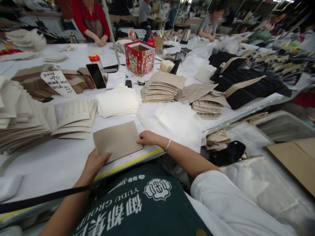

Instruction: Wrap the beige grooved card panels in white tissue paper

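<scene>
One panel, taupe, plain-faced, four-cornered, its far edge faintly bowed, located on my side of the white stack, pinched at its right edge by my right hand and at its near left corner by my left hand, thumb on top, fingers beneath hidden. One yellow strip along the table edge, nearer me than the white stack, leaving my panel scant margin; white tabletop, nearer me and left of the white stack, giving room sideways; beige pieces, fanned, just left of the white stack
</scene>
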